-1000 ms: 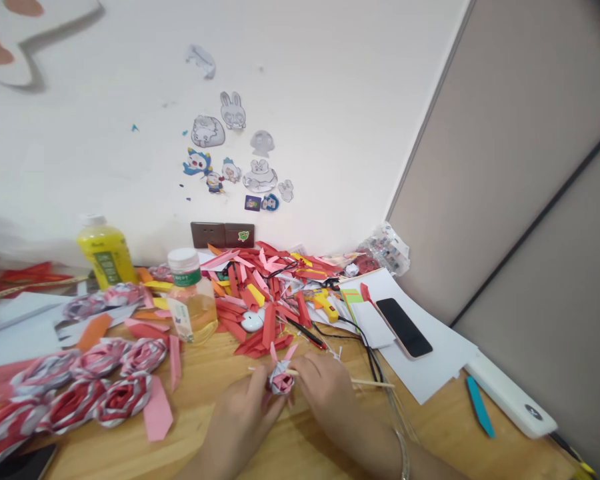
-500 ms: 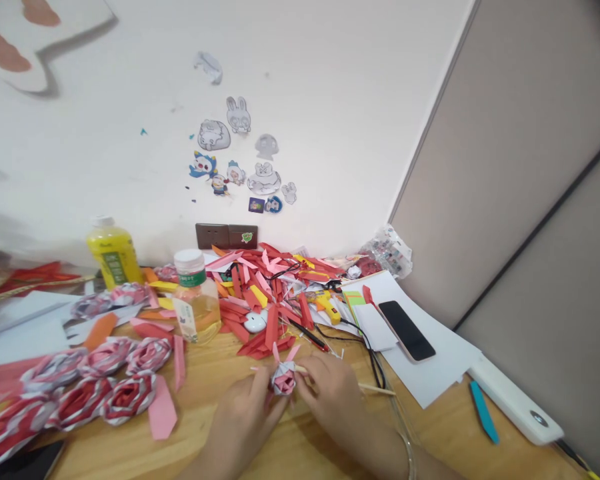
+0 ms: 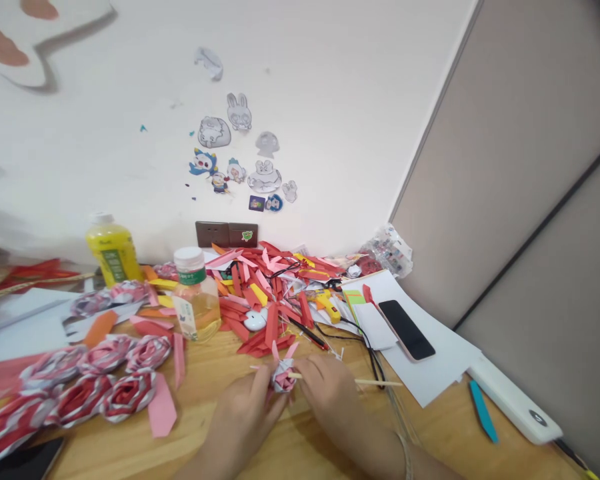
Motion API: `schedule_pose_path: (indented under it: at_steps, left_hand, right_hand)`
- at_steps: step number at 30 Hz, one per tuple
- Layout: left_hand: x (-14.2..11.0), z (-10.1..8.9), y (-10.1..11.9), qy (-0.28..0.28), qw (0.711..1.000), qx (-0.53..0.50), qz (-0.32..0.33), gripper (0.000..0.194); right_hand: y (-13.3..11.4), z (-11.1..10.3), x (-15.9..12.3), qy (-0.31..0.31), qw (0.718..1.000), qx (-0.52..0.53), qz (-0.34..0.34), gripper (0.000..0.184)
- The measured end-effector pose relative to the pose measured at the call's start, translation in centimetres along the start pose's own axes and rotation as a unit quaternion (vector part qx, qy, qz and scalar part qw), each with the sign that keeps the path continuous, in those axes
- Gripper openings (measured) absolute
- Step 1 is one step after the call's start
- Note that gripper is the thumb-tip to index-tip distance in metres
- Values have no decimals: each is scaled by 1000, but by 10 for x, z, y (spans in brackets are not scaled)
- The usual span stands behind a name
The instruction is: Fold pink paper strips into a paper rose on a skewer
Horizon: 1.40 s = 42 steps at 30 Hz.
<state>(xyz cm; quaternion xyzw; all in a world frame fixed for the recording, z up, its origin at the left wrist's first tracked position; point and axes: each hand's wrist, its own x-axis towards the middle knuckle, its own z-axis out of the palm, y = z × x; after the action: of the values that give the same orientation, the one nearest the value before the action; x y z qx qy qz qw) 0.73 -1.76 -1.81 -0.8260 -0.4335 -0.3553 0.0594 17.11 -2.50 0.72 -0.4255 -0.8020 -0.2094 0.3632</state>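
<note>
Between the thumb and fingers of my left hand (image 3: pixel 245 403) is a small folded paper flower (image 3: pixel 282 376), pink and white, with pink paper strips sticking out around it. My right hand (image 3: pixel 329 390) grips a thin wooden stick (image 3: pixel 377 383). One end of the stick reaches the flower's centre; the other juts out to the right past my hand. Whether the tip goes into the folds or only touches them, I cannot tell. Both hands are just above the wooden table (image 3: pixel 200 427), and the flower's underside is hidden by my fingers.
Finished paper roses (image 3: pixel 130 397) lie at left beside a loose pink strip (image 3: pixel 162 407). Behind are a drink bottle (image 3: pixel 196 293), a heap of folded strips (image 3: pixel 273 327), a yellow glue gun (image 3: pixel 326 303) and black cables. A phone (image 3: pixel 407 330) rests on white paper at right.
The stick's tip has moved left, from beside the flower onto its centre, and now lies across its front. My left hand and the flower have barely moved.
</note>
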Motion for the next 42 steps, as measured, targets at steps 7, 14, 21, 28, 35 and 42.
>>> schedule_pose_path:
  at_steps: [7,14,21,28,35,42]
  left_hand:
    - [2,-2,1,-12,1000,-19,-10,20]
    - [2,-3,2,-10,1000,-1,5,19]
    - [4,-5,4,-43,998,-33,-14,18]
    - [10,-7,2,-68,983,-152,-72,33]
    - [9,-1,-2,-44,987,-152,-20,35]
    - [8,-1,-1,-59,991,-120,30,47]
  right_hand:
    - [2,-9,5,-12,1000,0,-12,27]
    - [3,-9,4,-20,999,30,-1,29]
    - [9,-10,7,-60,991,114,26,25]
    - [18,-24,13,-76,968,190,143,20]
    - [19,-16,9,-99,976,190,31,12]
    - [20,-17,13,-56,977,204,-7,14]
